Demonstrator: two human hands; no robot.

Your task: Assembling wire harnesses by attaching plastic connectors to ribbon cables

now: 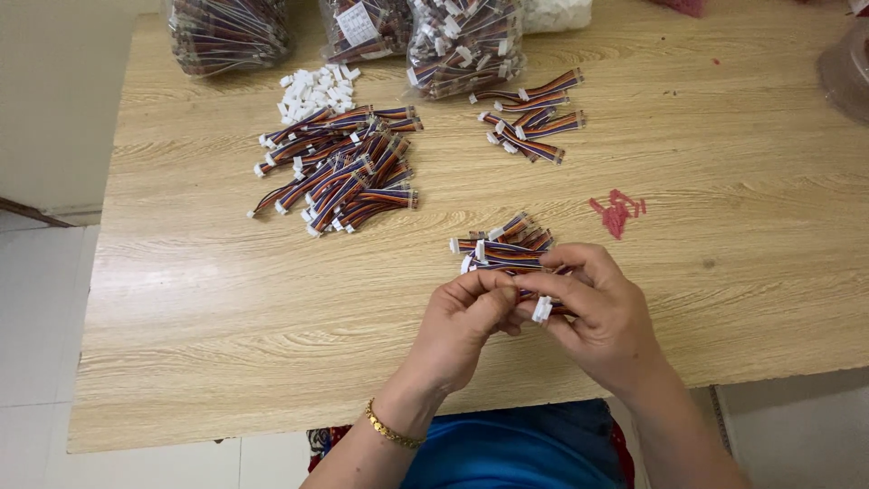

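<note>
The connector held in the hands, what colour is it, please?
White connector, best seen in the head view.

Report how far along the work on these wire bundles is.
Looks done: a small stack of multicoloured ribbon wires with white plugs lies just beyond the hands. In hand: the left hand and right hand pinch one wire with a white plastic connector. Apparently left: the large wire heap, loose white connectors, a smaller wire group and clear bags of wires.

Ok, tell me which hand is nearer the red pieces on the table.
Right. The right hand sits just below the red pieces; the left hand is farther away, to its left.
</note>
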